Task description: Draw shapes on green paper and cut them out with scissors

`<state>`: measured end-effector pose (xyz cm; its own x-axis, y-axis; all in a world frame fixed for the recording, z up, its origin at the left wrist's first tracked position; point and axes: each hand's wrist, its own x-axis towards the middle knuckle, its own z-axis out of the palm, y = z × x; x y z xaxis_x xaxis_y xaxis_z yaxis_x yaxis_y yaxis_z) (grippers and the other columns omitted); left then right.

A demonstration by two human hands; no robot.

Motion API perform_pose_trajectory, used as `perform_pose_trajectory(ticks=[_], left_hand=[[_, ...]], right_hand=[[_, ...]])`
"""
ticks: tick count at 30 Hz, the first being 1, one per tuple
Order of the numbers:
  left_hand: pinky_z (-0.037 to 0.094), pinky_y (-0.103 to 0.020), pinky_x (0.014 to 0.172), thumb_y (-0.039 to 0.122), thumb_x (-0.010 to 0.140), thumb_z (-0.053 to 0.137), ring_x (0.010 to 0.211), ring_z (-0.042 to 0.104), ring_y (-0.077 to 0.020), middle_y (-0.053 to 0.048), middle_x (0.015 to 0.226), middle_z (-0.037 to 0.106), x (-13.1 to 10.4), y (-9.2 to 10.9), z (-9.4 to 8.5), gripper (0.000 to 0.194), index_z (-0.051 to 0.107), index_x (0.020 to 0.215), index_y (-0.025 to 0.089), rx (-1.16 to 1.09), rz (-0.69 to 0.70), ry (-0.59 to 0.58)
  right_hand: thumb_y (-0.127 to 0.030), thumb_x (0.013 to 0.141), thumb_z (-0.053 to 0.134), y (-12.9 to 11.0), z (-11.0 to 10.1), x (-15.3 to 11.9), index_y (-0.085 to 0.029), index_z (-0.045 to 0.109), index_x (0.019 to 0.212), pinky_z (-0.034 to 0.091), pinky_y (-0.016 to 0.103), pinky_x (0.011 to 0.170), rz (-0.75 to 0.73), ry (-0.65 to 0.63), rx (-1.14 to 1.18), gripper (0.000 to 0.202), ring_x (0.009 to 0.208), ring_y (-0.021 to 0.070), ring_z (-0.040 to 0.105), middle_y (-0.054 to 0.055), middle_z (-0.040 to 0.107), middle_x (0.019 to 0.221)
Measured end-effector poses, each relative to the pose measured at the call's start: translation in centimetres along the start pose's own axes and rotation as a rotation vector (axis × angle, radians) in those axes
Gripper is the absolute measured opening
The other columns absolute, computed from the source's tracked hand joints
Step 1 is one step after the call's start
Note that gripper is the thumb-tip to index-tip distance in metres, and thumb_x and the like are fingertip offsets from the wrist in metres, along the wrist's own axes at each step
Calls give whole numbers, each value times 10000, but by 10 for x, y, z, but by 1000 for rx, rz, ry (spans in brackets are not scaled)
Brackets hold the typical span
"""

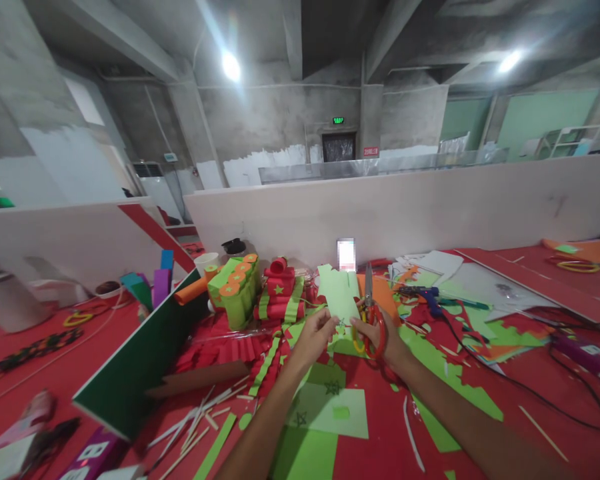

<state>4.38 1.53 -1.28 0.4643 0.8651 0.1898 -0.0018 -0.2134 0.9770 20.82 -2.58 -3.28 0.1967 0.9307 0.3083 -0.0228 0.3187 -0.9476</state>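
My left hand (320,331) pinches the lower left edge of a light green paper piece (341,293) held up over the table. My right hand (380,337) holds scissors with red and yellow handles (379,333), blades pointing up, and its fingertips touch the paper's lower right edge. Below my hands lies a pale green sheet (355,400) with dark star outlines and a small bright green piece on it. An orange sheet (387,303) lies behind the scissors.
Green and orange paper rolls (237,293) and red rolls with green bands (280,307) stand left of my hands. A dark green board (130,373) leans farther left. A blue glue gun (433,301), paper scraps and sticks lie around. A lit phone (347,255) stands by the white partition (405,207).
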Motion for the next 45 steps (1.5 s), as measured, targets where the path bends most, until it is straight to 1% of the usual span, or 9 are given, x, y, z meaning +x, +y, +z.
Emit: perform_pose_trajectory(ticks=[5, 13, 18, 24, 28, 31, 36, 41, 45], left_hand=[[312, -206, 489, 406, 773, 612, 471, 415, -80, 63, 541, 455, -2, -2, 1, 286, 471, 677, 176, 0, 12, -46], [323, -215, 480, 368, 778, 601, 465, 427, -93, 56, 539, 483, -3, 0, 4, 210, 542, 748, 169, -7, 14, -13], [327, -209, 476, 354, 777, 593, 451, 412, -85, 61, 530, 478, -1, -1, 3, 195, 533, 742, 172, -33, 29, 35], [323, -193, 461, 410, 781, 593, 464, 422, -79, 65, 534, 459, 2, -1, -5, 269, 476, 696, 184, -62, 65, 232], [367, -196, 482, 415, 793, 579, 511, 485, -86, 48, 618, 519, 3, 0, -10, 274, 453, 703, 189, -104, 106, 349], [391, -200, 511, 402, 806, 574, 574, 530, -96, 20, 717, 586, 3, -1, -12, 267, 439, 712, 192, -121, 145, 395], [413, -202, 555, 385, 833, 565, 634, 553, -106, 13, 734, 583, 3, -2, -14, 235, 470, 742, 191, -117, 206, 448], [423, -194, 571, 392, 843, 566, 639, 551, -98, 22, 730, 564, 1, 3, -13, 204, 533, 824, 192, -150, 253, 516], [447, -207, 612, 400, 827, 588, 659, 569, -107, 22, 733, 568, -1, 6, -13, 215, 540, 850, 191, -187, 274, 541]], right_hand=[[-429, 666, 748, -3, -1, 2, -192, 505, 1035, 411, 192, 400, -7, 45, 16, 501, 432, 92, 494, -65, 529, 582], [-415, 688, 739, -2, -2, 1, -210, 505, 1008, 406, 190, 421, -60, 15, -50, 446, 445, 91, 492, -70, 521, 595], [-448, 691, 735, 3, -2, 3, -215, 491, 1035, 398, 193, 416, -34, -1, -43, 482, 445, 94, 487, -77, 508, 598], [-475, 793, 654, -5, -1, -5, -211, 468, 1086, 353, 177, 410, 23, -191, -40, 436, 439, 78, 433, -79, 462, 589], [-508, 849, 577, -14, 2, -13, -219, 473, 1098, 322, 173, 404, 94, -351, -97, 395, 433, 71, 389, -75, 437, 599], [-499, 847, 588, -22, 4, -17, -213, 519, 1059, 335, 182, 445, 49, -440, -200, 363, 467, 64, 371, -52, 467, 680], [-507, 854, 577, -30, 5, -21, -202, 571, 1016, 370, 207, 531, -25, -511, -322, 345, 561, 93, 413, -14, 520, 775], [-567, 856, 532, -24, 3, -21, -206, 580, 981, 364, 194, 483, 90, -533, -270, 385, 554, 96, 431, 6, 520, 778], [-605, 848, 515, -24, 2, -20, -207, 559, 984, 346, 175, 421, 189, -593, -166, 423, 460, 64, 396, -37, 452, 675]])
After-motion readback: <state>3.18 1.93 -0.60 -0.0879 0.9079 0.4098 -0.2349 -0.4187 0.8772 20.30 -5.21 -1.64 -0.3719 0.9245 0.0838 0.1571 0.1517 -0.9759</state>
